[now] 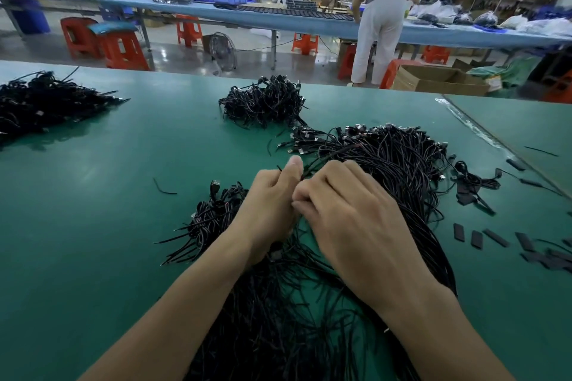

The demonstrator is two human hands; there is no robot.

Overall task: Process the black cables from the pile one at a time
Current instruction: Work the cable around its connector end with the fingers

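**Fingers closing on one cable (312,166)**

The left hand (269,204) is curling its fingers around the cable, with the thumb pressing on it. The right hand (349,213) is curling its fingers against the left knuckles; I cannot tell whether they are gripping anything. The cable is running from the thumb tip into the pile (402,164) beyond the fingertips. A smaller bundle (213,213) is lying just left of the left fingers.
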